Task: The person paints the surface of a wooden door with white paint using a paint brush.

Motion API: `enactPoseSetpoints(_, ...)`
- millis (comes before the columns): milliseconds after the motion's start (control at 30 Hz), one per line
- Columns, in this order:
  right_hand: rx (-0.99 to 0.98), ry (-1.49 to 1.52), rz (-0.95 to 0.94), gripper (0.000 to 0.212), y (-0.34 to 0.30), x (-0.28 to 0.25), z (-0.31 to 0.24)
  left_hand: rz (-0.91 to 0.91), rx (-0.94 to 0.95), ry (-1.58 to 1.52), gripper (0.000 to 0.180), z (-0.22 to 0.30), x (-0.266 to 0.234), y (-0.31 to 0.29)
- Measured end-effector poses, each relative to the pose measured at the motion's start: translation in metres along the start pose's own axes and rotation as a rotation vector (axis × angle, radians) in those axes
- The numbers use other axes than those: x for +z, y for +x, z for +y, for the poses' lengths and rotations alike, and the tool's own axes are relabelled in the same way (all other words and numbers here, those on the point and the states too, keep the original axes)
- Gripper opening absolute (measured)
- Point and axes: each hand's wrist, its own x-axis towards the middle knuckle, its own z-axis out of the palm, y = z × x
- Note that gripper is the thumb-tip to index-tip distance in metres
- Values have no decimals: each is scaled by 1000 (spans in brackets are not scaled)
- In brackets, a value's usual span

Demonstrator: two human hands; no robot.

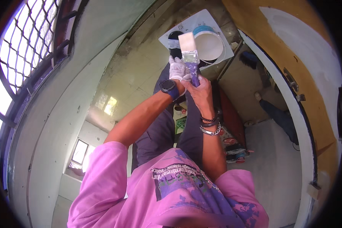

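Observation:
A wide paintbrush [191, 60] points away from me, its bristles coated in white paint, with a silver ferrule and a paint-spotted purple handle. My right hand [202, 93] is bare and closed around the handle's lower end. Its thumb side touches the cuff of the white glove on my left hand [178, 69]. The gloved fingers point forward, apart, just left of the handle. Beyond the brush stands a white paint bucket [209, 46] with a blue-stained rim. A black container [174, 42] is left of it, partly hidden behind the brush. Both rest on a white board [202, 18].
On the left is a pale wall [60, 91] with a barred mesh window [28, 36]. An ochre door [311, 72] with a metal latch stands open at right. Past it are another person's leg [279, 116] and a blue broom head [249, 59]. Assorted items [233, 146] lie beside my right leg.

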Motion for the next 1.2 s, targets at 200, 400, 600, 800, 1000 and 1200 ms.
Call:
enactPoseSetpoints(200,-79,-211,0,28,-8,-5,-19,219,-11,216,48,4,-8,-15)
enactPoseSetpoints(400,-107,-85,-9,25,-17,-10,-22,508,82,171,39,1,-3,-14)
enactPoseSetpoints(600,-92,126,-203,17,-32,-11,-20,964,217,-366,49,0,-24,-4)
enactPoseSetpoints(800,76,642,-134,14,-39,-30,-42,960,308,-51,59,15,-98,-42)
enactPoseSetpoints(1000,-63,822,119,34,-44,-54,-50,992,483,144,55,22,-126,-86)
enactPoseSetpoints(1200,-89,931,175,41,-48,-59,-35,956,412,225,62,9,-129,-98)
